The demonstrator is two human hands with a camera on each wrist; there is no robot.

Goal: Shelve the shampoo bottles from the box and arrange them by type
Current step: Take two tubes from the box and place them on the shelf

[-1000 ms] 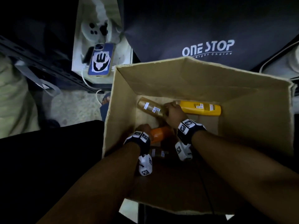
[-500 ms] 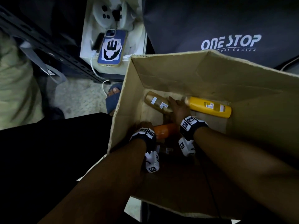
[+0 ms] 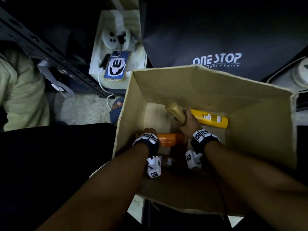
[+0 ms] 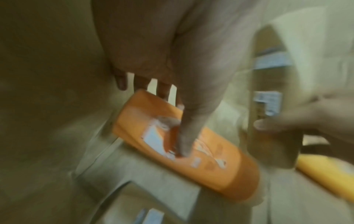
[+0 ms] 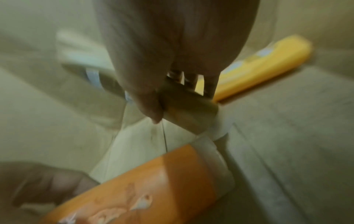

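Both hands reach into an open cardboard box (image 3: 260, 124). My left hand (image 3: 146, 133) grips an orange shampoo bottle (image 3: 168, 140) near the box's left wall; in the left wrist view the thumb lies across the orange bottle (image 4: 191, 145) and the fingers curl round its end. My right hand (image 3: 190, 121) grips a gold-brown bottle (image 3: 175, 112), raised and tilted off the floor; the right wrist view shows the fingers wrapped round the gold bottle (image 5: 184, 104). A yellow bottle (image 3: 211, 118) lies on the box floor along the far wall. A dark bottle (image 3: 166, 161) lies partly hidden under my left wrist.
A dark "ONE STOP" bag (image 3: 216, 39) stands behind the box. A white carton (image 3: 116, 47) at the back left holds a phone (image 3: 116, 66) and controllers. Dark metal shelving (image 3: 50, 52) runs along the left. A sandalled foot (image 3: 116, 109) is beside the box.
My right hand has lifted the gold-brown bottle's end off the box floor and turned it more upright. The left hand keeps hold of the orange bottle. The head view has shifted.
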